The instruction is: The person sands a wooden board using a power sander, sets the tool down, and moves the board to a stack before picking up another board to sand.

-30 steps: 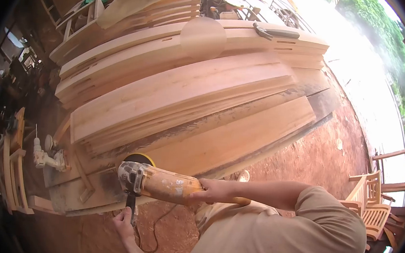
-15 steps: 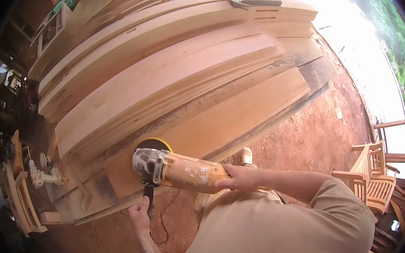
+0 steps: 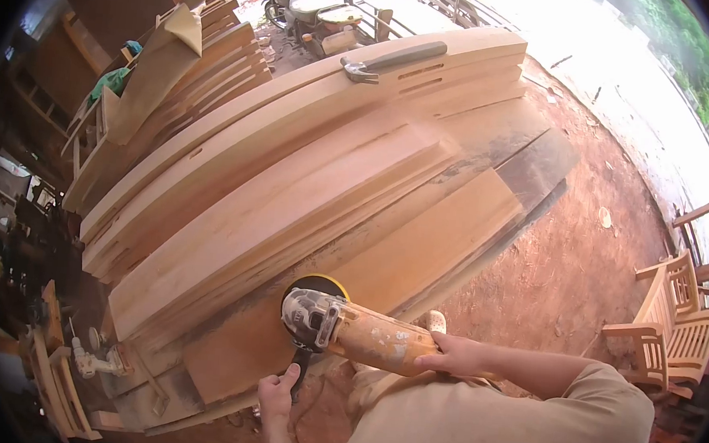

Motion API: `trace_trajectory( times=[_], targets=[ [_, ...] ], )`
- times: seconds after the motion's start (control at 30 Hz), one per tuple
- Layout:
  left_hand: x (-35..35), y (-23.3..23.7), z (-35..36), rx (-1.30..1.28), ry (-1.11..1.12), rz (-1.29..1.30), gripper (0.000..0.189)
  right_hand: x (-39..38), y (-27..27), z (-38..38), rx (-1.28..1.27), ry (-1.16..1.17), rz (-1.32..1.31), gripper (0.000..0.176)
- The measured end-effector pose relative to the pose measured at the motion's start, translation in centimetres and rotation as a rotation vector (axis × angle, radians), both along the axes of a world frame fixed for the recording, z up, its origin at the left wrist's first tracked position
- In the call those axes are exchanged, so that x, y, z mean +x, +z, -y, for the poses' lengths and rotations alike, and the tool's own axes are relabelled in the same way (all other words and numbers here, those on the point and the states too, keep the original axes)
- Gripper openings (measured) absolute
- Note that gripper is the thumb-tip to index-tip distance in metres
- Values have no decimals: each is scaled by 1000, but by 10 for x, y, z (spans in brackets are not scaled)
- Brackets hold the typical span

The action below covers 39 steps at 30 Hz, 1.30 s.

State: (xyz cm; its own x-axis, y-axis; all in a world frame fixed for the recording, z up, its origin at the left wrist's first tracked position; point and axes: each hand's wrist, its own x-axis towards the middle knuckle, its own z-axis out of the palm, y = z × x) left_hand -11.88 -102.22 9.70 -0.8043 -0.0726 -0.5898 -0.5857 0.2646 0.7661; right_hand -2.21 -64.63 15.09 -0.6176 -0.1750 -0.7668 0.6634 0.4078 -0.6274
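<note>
Sander [image 3: 378, 337]: moved right along my plank [image 3: 436, 250]
Right grip [image 3: 451, 355]: closed round its body
Left grip [image 3: 275, 394]: holding its side handle [image 3: 300, 369] (the black one)
Hammer [image 3: 398, 57]: far, on stacked beams [image 3: 297, 108]

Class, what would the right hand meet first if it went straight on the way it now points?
The right hand would probably meet the sander it holds; depth beyond that is unclear.
</note>
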Motion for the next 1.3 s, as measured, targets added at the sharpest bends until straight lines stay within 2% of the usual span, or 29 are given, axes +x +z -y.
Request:
trace_trajectory(
  times=[0.07, 0.17, 0.27, 0.4, 0.5, 0.53, 0.57, 0.7, 0.77, 0.8, 0.87, 1.0, 1.07, 1.3],
  targets=[
    [-5, -14, -18, 30, -51, -63, 54, 10, -3, -21, 24, -30, 13, 95],
    [-17, -30, -36, -6, -118, -28, 53, 28, -15, -43, -24, -124, -10, 95],
    [-35, -32, -63, -47, -228, -59, 54, 39, -7, -65, -48, -211, 34, 93],
    [-52, -6, -126, -94, -290, -40, 56, 52, 2, -90, -28, -318, 71, 90],
    [-66, -1, -170, -125, -377, -24, 58, 69, 1, -110, -118, -464, 21, 82],
    [-69, -3, -183, -158, -449, -88, 58, 75, 2, -117, -140, -551, 13, 77],
    [-72, -4, -197, -189, -519, -157, 60, 85, -6, -125, -95, -539, -17, 75],
    [-84, 7, -261, -228, -594, -138, 61, 102, -7, -154, -175, -631, -80, 70],
    [-90, 4, -288, -246, -677, -241, 62, 101, 1, -168, -138, -695, -104, 63],
    [-94, 7, -302, -251, -652, -286, 62, 98, 4, -175, -142, -673, -150, 63],
    [-95, 13, -328, -255, -705, -306, 63, 100, 7, -185, -170, -783, -143, 55],
    [-99, 13, -382, -251, -715, -388, 62, 104, 4, -214, -153, -785, -160, 51],
    [-100, 17, -406, -242, -709, -490, 61, 103, 6, -225, -166, -861, -170, 50],
    [-105, 26, -471, -209, -726, -490, 62, 110, 3, -263, -142, -934, -182, 46]
  ],
)
